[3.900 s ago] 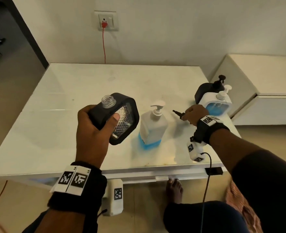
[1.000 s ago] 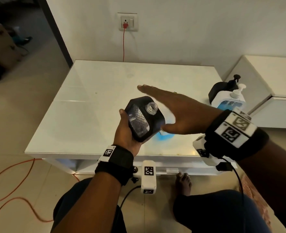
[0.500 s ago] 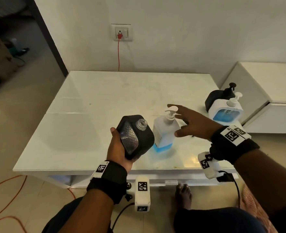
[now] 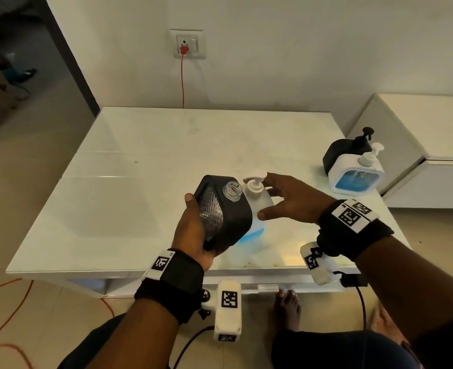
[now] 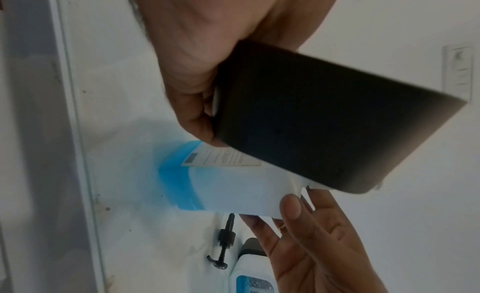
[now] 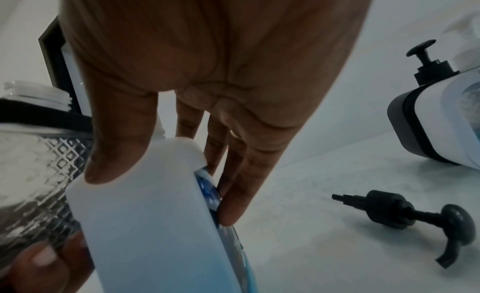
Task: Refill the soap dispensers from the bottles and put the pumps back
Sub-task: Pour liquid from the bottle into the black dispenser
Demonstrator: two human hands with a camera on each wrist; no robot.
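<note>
The left hand (image 4: 193, 230) held the black dispenser (image 4: 225, 217) tilted above the near edge of the white tabletop (image 4: 145, 182), fingers and thumb curled round its body. Its clear threaded neck (image 4: 232, 191) stood open, with no pump fitted, and a diamond-patterned clear panel faced up.

Just behind it stood the white refill bottle (image 4: 260, 209), upright on the tabletop with its white pump on and blue soap low in its base. The right hand (image 4: 294, 201) was spread around the bottle's upper part: in the right wrist view the thumb (image 6: 122, 145) lay on one shoulder of the bottle (image 6: 155, 225) and the fingertips (image 6: 231, 205) touched its labelled face. Whether it had firmly closed on the bottle was hard to tell; the fingers looked nearly straight.

A loose black pump (image 6: 405, 215) lay on its side on the tabletop to the right of the bottle. Farther right, near the tabletop's edge, stood a second black dispenser (image 4: 342, 153) with its pump on, and touching its front a white dispenser (image 4: 358, 177) showing blue soap.
</note>
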